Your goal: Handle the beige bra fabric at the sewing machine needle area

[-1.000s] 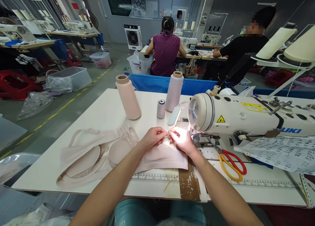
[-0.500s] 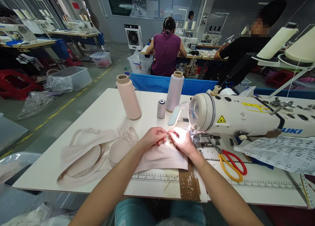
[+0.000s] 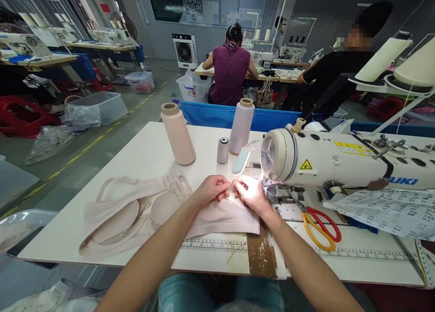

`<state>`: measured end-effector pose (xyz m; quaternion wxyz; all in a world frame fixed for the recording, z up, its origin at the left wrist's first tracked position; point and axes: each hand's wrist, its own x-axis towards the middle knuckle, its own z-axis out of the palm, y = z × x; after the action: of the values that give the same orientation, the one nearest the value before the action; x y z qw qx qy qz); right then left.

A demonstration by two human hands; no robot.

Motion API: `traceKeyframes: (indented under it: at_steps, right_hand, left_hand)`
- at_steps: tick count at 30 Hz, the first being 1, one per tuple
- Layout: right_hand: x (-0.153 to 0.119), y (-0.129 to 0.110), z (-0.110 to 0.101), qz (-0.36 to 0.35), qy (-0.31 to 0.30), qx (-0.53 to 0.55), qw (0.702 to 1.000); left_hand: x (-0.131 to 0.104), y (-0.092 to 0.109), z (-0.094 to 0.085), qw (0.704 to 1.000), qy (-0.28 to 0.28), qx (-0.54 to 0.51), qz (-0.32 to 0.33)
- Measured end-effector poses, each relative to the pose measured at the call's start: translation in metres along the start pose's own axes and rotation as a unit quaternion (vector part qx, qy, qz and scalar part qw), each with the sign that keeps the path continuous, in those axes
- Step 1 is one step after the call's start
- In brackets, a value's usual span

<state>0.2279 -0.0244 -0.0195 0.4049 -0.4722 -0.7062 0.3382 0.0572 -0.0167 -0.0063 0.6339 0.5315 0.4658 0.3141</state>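
Note:
My left hand (image 3: 214, 187) and my right hand (image 3: 250, 190) are closed in pinches, with their fingertips almost meeting beside the sewing machine's needle area. Whatever lies between the fingertips is too small to make out. Directly below them is a pale pink piece of fabric (image 3: 222, 217), spread flat over the table and partly covered by both hands. A pale pink bra (image 3: 131, 212) with moulded cups lies to the left of my left forearm. Close to my right hand, the white sewing machine (image 3: 319, 155) has its lamp lit.
Scissors (image 3: 321, 228) with red and yellow handles lie right of my right wrist. Behind my hands stand a peach thread cone (image 3: 178, 135), a lilac cone (image 3: 241, 127) and a small grey spool (image 3: 223, 150). Printed paper (image 3: 384, 212) rests at right. Two co-workers sit beyond the table.
My hands stay in nearly the same place, with only a slight shift at the fingertips. In the background, a standing person has moved right, mostly behind a thread stand.

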Motion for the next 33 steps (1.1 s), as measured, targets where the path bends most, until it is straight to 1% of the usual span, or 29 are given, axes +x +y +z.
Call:
traceKeyframes:
  at_steps: [9,16,21,27,33]
  right_hand:
    - [-0.0001,-0.0029,0.0005,0.015,0.007,0.018,1.0]
    - [-0.0006,0.002,0.0013,0.004,0.033,-0.079,0.996]
    - [-0.0009,0.0044,0.0015,-0.001,0.046,-0.114,0.992]
    - [-0.0006,0.0003,-0.0002,-0.015,0.069,-0.155,0.985]
    - [-0.0016,0.0021,0.0011,-0.026,0.08,-0.176,0.981]
  left_hand:
    - [0.0016,-0.0031,-0.0007,0.999,0.013,-0.009,0.031]
    - [0.003,-0.0051,-0.0016,0.999,0.021,-0.012,0.039]
    - [0.0018,-0.0032,-0.0012,0.998,0.037,-0.019,0.038]
    - [0.0005,0.0033,0.0004,0.998,0.063,-0.026,0.013]
    - [0.0032,0.0013,-0.0009,0.995,0.096,-0.033,0.02]
